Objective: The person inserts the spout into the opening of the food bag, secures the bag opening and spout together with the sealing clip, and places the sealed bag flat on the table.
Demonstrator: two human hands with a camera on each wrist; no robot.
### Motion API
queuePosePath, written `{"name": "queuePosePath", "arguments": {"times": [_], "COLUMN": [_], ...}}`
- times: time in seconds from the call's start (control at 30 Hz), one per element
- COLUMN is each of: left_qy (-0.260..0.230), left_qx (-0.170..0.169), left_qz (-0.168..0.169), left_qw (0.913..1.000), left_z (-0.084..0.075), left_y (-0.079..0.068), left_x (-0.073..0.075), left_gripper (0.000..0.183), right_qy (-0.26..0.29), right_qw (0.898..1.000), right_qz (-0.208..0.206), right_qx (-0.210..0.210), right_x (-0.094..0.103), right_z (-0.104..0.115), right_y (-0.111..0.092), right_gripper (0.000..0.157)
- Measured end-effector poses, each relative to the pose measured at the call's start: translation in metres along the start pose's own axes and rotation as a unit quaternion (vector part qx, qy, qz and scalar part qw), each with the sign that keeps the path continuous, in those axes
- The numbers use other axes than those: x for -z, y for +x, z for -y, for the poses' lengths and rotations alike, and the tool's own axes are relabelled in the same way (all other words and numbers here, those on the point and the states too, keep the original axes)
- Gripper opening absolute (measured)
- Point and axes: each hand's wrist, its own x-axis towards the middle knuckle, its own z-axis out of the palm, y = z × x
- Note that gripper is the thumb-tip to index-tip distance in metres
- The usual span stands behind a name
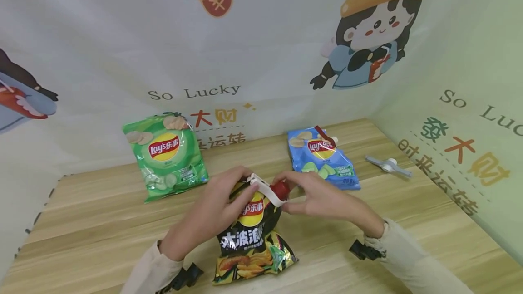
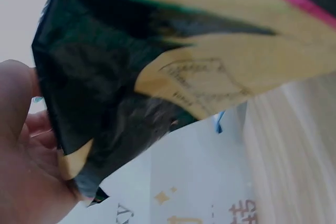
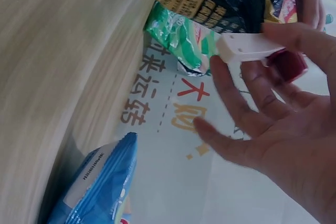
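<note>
A black Lay's chip bag [image 1: 241,239] stands tilted near the table's front, its top edge gripped by my left hand [image 1: 220,203]. In the left wrist view that hand [image 2: 26,156] holds a corner of the bag [image 2: 115,66]. Across the bag's top lies a white bag clip [image 1: 264,188] with a red cap [image 1: 280,190]. My right hand [image 1: 318,194] pinches the clip's right end between thumb and fingers. The right wrist view shows the white clip [image 3: 247,46] at the fingertips of my right hand [image 3: 283,129]; whether the clip is fastened cannot be told.
A green Lay's bag [image 1: 163,158] leans against the back wall at left. Behind my right hand lies a blue Lay's bag [image 1: 323,158] with a red clip [image 1: 324,135] across its top corner. A grey clip with a white cap [image 1: 389,165] rests on the wooden table [image 1: 102,230] at right.
</note>
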Motion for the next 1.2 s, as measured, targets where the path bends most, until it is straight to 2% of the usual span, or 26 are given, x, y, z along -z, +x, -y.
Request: {"name": "queuePosePath", "arguments": {"times": [0.1,0.27,0.77,0.93,1.2], "left_qy": [-0.014,-0.014,-0.003,0.015,0.044], "left_qx": [-0.012,-0.033,-0.041,-0.065,-0.108], "left_qz": [-0.011,-0.027,-0.029,-0.044,-0.073], "left_qw": [0.9998,0.999,0.9988,0.9968,0.9906], "left_z": [-0.001,-0.002,-0.005,-0.004,0.001], "left_y": [-0.004,-0.006,-0.006,-0.005,-0.007], "left_x": [-0.001,0.0,0.001,-0.001,-0.004], "left_gripper": [0.011,0.007,0.005,0.004,0.009], "right_qy": [0.007,-0.017,-0.032,-0.031,-0.028], "right_qw": [1.0,0.998,0.995,0.995,0.995], "right_qz": [-0.007,-0.028,-0.048,-0.057,-0.047], "right_qx": [0.007,0.046,0.076,0.081,0.084], "right_x": [-0.005,-0.009,-0.011,-0.012,-0.013], "right_z": [0.001,0.004,0.011,0.011,0.009], "right_y": [0.0,0.0,-0.003,-0.003,-0.001], "right_gripper": [0.044,0.043,0.038,0.038,0.036]}}
